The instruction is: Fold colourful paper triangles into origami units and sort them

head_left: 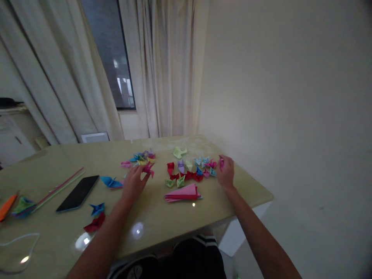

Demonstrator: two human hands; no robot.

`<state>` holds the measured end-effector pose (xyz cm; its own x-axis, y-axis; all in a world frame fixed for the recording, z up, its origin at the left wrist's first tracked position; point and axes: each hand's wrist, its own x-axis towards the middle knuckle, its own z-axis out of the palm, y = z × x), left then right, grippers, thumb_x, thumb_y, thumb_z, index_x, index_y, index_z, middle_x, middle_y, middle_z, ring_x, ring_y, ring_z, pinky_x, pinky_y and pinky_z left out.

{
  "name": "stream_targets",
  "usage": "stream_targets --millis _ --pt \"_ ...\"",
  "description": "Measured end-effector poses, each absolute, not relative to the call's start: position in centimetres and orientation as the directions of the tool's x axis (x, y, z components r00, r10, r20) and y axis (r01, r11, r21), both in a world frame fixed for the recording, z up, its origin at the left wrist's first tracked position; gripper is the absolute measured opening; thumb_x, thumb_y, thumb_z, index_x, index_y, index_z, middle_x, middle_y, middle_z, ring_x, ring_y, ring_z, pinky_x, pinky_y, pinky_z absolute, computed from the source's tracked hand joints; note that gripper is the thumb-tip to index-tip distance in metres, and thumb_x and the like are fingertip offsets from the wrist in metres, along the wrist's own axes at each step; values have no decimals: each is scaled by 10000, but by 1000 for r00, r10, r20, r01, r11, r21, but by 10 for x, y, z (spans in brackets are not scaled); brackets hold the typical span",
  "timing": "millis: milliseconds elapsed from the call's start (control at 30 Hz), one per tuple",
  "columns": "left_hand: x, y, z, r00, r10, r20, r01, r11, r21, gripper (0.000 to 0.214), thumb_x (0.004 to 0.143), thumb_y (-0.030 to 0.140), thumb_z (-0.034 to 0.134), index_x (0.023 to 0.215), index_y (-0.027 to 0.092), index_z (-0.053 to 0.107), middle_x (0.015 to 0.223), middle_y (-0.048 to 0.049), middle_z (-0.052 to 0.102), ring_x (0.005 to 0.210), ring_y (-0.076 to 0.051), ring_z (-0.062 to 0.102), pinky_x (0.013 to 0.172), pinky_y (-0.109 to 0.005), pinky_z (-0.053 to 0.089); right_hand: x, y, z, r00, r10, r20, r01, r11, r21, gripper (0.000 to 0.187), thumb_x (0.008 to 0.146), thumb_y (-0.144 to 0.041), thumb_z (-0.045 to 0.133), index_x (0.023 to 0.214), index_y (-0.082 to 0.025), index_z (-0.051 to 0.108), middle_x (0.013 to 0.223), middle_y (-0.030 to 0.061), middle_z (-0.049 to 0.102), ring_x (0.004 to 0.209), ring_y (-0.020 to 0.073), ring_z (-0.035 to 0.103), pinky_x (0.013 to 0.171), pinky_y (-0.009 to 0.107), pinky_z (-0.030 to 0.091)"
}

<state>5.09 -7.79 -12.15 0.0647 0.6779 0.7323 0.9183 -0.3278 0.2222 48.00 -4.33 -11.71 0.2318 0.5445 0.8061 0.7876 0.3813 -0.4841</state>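
Observation:
My left hand (135, 182) pinches a magenta paper crane (149, 169) at the left pile of folded paper cranes (142, 155). At the right end of a loose cluster, my right hand (226, 173) has its fingers closed on a small pink folded paper piece (221, 163), mostly hidden by the fingers. Between the hands lie a red paper crane (170, 168), a purple one (181, 166), light blue ones (205, 161) and green ones (180, 181). Nearer to me rests a pink folded paper bundle (183, 193).
Left of my left arm are a blue crane (111, 182), a smaller blue one (97, 209), a red one (95, 223) and a black phone (78, 193). Farther left lie thin sticks (59, 188), an orange object (7, 206) and a white cable (20, 239). A wall (290, 116) borders the table's right side.

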Motion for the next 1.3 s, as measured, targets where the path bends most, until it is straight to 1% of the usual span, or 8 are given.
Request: stream_targets --millis 100,267,400,567,833,967,1133,1300 --pt "75 -86 -123 157 537 829 855 -494 158 212 982 356 615 1121 202 657 1084 -120 738 1032 -292 680 922 -412 550 414 -58 -102 -112 670 734 605 632 -485 215 1030 -291 538 1117 -184 702 992 89 696 861 213 643 862 356 530" --pt "91 -97 -120 270 401 875 791 -610 35 179 997 359 649 1095 211 660 1028 -99 753 957 -257 686 884 -381 552 312 -61 -88 -485 704 518 283 687 -669 236 969 -254 709 1191 -178 726 1070 69 746 868 176 687 787 279 526" --pt "81 -95 -116 240 482 843 834 -547 75 228 1018 430 616 1008 209 672 960 -93 751 947 -255 690 890 -372 541 275 -50 -81 -526 702 481 251 668 -700 97 927 -138 707 980 -175 779 886 24 758 791 157 659 773 262 493" --pt "73 -90 -115 105 709 697 854 -424 303 280 1029 463 566 998 213 688 1036 -117 750 1061 -280 679 990 -406 525 269 -41 -67 -492 731 473 216 629 -747 206 973 -197 631 1119 -189 777 972 35 751 794 152 647 762 266 493" --pt "71 -81 -118 141 704 696 749 -535 390 273 1020 312 530 1232 222 675 1251 -115 737 1238 -280 642 1082 -432 509 262 -17 -64 -654 721 229 22 320 -947 330 944 -392 703 1165 -150 744 811 -4 683 658 119 589 648 236 466" --pt "64 -79 -119 99 776 623 812 -425 400 354 1003 298 521 1314 170 632 1275 -156 718 1213 -298 651 1064 -440 504 257 -8 -61 -668 693 271 224 535 -815 228 928 -327 745 1067 -148 764 867 14 733 737 135 631 704 237 485" --pt "37 -83 -127 -238 914 327 942 135 308 466 940 369 581 1312 98 650 1343 -277 649 1291 -455 564 1027 -584 464 252 6 -66 -506 809 299 629 584 -514 148 967 -170 670 1047 -166 794 977 63 784 877 173 678 818 268 485" --pt "21 -76 -132 -172 953 250 936 79 342 284 880 235 597 1079 122 764 1138 -216 734 1093 -340 693 999 -434 506 250 5 -82 -499 832 242 747 555 -366 158 882 -97 684 888 -156 831 914 113 768 911 241 682 824 316 483"
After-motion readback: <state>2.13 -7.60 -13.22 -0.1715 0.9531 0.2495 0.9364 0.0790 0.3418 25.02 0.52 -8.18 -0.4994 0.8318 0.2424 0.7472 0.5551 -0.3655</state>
